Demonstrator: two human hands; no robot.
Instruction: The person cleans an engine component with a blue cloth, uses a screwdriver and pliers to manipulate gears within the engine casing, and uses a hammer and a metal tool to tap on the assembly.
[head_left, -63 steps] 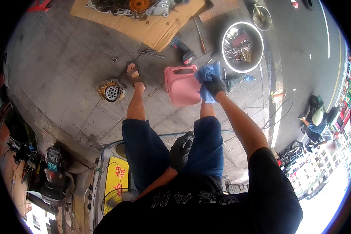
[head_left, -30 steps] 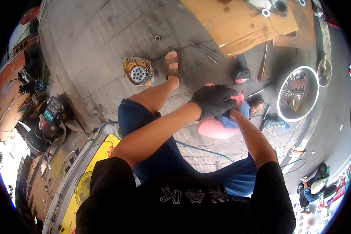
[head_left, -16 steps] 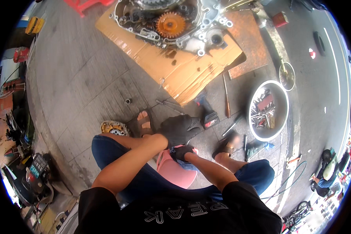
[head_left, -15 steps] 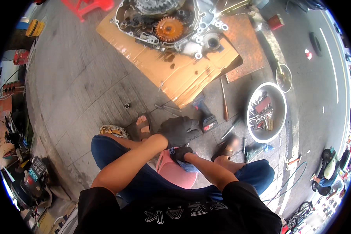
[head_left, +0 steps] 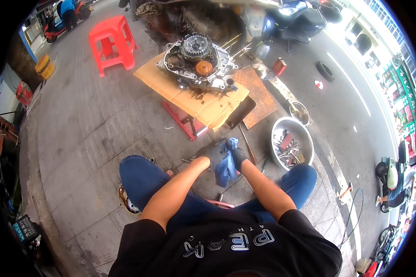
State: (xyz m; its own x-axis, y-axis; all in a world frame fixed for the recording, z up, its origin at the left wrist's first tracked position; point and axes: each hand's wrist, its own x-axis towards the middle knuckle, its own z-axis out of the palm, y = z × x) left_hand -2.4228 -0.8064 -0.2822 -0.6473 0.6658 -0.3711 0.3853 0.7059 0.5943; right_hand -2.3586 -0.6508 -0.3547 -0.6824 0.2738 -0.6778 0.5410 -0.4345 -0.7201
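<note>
Both hands wear dark gloves and meet in front of my knees, around a crumpled blue cloth (head_left: 225, 170). My right hand (head_left: 238, 158) is closed on the cloth, part of which sticks up above the fingers while the rest hangs below. From the other side, my left hand (head_left: 211, 151) is pressed against the cloth with its fingers curled into it; the fingertips are partly hidden. Beyond the hands, an opened engine case (head_left: 178, 76) with an orange-brown gear (head_left: 204, 69) and a large metal clutch basket (head_left: 196, 46) rests on a cardboard sheet (head_left: 171, 94).
To the right stands a metal basin (head_left: 309, 150) full of tools and small parts. A long screwdriver (head_left: 247, 145) lies on the paving beside a rusty plate (head_left: 259, 108). A red stool (head_left: 111, 41) is at the far left; parked motorbikes (head_left: 305, 23) stand behind.
My hands have risen forward from beside the pink seat, bringing the blue cloth with them. The view has tilted up, so the engine looks farther off and the whole red stool shows.
</note>
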